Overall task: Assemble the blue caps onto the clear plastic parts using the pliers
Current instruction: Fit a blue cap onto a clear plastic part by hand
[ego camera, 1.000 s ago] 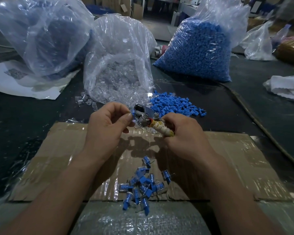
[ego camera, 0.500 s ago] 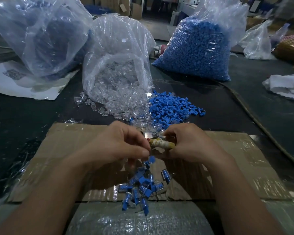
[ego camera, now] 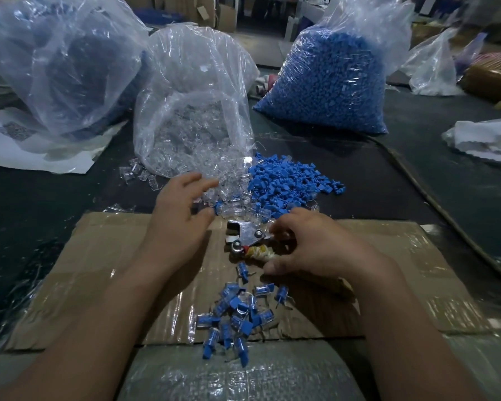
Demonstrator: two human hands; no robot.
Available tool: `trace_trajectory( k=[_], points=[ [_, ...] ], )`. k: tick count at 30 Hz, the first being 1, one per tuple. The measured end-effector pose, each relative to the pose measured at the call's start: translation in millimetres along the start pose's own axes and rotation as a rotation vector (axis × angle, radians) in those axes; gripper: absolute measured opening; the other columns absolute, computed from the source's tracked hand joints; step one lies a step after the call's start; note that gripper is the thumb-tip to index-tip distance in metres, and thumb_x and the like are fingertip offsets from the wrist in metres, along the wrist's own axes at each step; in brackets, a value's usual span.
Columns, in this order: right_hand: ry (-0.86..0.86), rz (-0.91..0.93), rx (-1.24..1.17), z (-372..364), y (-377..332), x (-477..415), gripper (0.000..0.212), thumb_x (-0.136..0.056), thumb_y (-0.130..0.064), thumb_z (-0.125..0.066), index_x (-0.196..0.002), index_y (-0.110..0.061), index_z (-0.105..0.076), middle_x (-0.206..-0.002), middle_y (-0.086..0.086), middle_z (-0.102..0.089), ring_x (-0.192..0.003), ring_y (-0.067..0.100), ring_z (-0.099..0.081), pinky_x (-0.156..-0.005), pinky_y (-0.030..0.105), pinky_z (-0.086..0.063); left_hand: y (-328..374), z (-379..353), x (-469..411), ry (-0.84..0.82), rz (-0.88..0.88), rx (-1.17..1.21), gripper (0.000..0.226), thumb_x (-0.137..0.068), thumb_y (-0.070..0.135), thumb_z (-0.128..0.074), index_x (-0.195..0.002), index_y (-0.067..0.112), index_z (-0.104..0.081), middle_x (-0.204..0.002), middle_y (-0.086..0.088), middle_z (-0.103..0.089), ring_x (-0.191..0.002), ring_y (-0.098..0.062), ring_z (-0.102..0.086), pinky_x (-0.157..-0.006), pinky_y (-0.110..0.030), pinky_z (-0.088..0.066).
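My right hand (ego camera: 315, 244) grips the pliers (ego camera: 245, 238) by their taped handle, their metal jaws pointing left over the cardboard (ego camera: 99, 270). My left hand (ego camera: 177, 215) reaches forward with fingers spread, its tips over the loose clear plastic parts (ego camera: 229, 195) spilled from the open clear bag (ego camera: 194, 111). It holds nothing. A loose pile of blue caps (ego camera: 289, 180) lies right of the clear parts. A heap of assembled pieces (ego camera: 235, 316), blue caps on clear parts, lies on the cardboard near me.
A big bag of blue caps (ego camera: 327, 82) stands at the back right. Another large plastic bag (ego camera: 58, 62) sits at the back left on white paper (ego camera: 26, 151). White plastic (ego camera: 489, 137) lies at the far right. A dark mat covers the table.
My left hand let an assembled piece fall onto the heap, then moved forward toward the clear parts with fingers opened. My right hand lowered the pliers to the cardboard.
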State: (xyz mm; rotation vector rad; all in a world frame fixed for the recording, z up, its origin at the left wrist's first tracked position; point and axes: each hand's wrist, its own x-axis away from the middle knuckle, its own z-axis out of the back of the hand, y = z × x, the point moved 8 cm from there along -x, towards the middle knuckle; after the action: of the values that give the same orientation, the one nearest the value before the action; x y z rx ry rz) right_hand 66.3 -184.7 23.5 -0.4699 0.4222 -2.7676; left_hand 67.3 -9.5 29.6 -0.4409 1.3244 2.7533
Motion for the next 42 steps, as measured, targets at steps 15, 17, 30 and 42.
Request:
trace_trajectory(
  k=[15, 17, 30, 42],
  points=[
    [0.137, -0.017, -0.136, 17, 12, 0, 0.034, -0.077, -0.052, -0.062, -0.102, -0.029, -0.059, -0.088, -0.017, -0.051, -0.086, 0.004, -0.049, -0.071, 0.024, -0.041, -10, -4, -6, -0.005, 0.008, -0.161, 0.041, -0.085, 0.011, -0.063, -0.125, 0.018, -0.056, -0.138, -0.001, -0.047, -0.124, -0.012, -0.038, -0.104, -0.028, -0.025],
    [0.189, -0.016, -0.170, 23, 15, 0, 0.025, -0.078, -0.051, -0.062, -0.092, -0.031, -0.058, -0.085, -0.018, -0.053, -0.083, 0.002, -0.051, -0.071, 0.025, -0.044, -7, 7, -3, 0.110, 0.021, -0.060, 0.031, -0.080, 0.009, -0.068, -0.110, 0.020, -0.065, -0.120, -0.001, -0.058, -0.100, -0.005, -0.052, -0.092, -0.021, -0.038],
    [0.525, -0.121, -0.248, 52, 44, 3, 0.022, -0.087, -0.032, -0.060, -0.067, -0.035, -0.052, -0.069, -0.020, -0.054, -0.067, -0.003, -0.051, -0.056, 0.018, -0.036, 2, 5, 5, 0.025, 0.141, 0.460, 0.024, -0.079, 0.000, -0.063, -0.077, 0.025, -0.064, -0.075, 0.001, -0.066, -0.059, 0.004, -0.060, -0.048, -0.007, -0.045],
    [0.402, -0.132, -0.058, 22, 32, -18, 0.030, -0.083, -0.039, -0.064, -0.108, -0.023, -0.061, -0.104, -0.006, -0.048, -0.095, 0.010, -0.045, -0.076, 0.026, -0.037, -6, -10, 9, -0.134, 0.291, 0.800, 0.024, -0.057, 0.016, -0.068, -0.078, 0.026, -0.074, -0.081, 0.007, -0.071, -0.070, -0.007, -0.066, -0.059, -0.024, -0.056]
  ],
)
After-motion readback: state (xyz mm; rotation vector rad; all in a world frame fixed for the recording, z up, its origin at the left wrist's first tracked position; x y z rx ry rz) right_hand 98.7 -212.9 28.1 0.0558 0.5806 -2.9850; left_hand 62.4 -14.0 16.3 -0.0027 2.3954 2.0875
